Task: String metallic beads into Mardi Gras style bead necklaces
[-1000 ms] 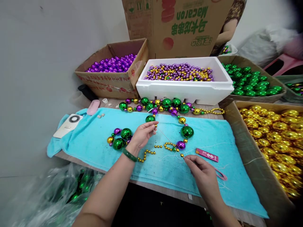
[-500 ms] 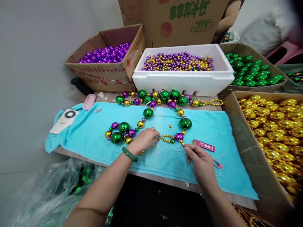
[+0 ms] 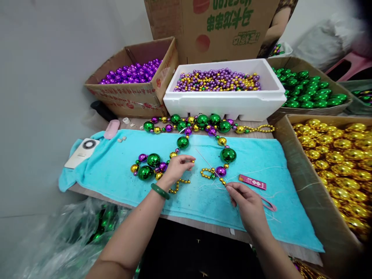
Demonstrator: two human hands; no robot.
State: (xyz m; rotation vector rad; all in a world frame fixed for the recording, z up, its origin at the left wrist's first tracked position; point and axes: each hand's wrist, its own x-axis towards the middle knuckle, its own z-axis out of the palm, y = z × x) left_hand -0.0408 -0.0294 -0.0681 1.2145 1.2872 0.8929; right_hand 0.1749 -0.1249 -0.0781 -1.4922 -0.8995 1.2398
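My right hand (image 3: 242,197) pinches the lower end of a long thin needle (image 3: 205,159), with several small gold beads (image 3: 222,181) just beyond the fingertips. The needle slants up to the left over the blue towel (image 3: 255,155). My left hand (image 3: 180,168), a green bangle on its wrist, hovers left of the needle tip with thumb and fingers bent close together; whether a bead is between them is too small to tell. A bead garland (image 3: 228,155) of green, purple and gold balls curves behind both hands. Its gold bead loop (image 3: 207,173) lies between them.
A white foam box (image 3: 223,104) of small beads stands at the back, between cartons of purple balls (image 3: 132,73) and green balls (image 3: 308,89). Gold balls (image 3: 334,155) fill a carton at right. A magenta packet (image 3: 252,182) and pink scissors-like tool (image 3: 269,204) lie near my right hand.
The gold bead that was partway along the needle no longer shows there. My left hand has moved slightly up and left, uncovering a gold bead strand. The view has shifted slightly.
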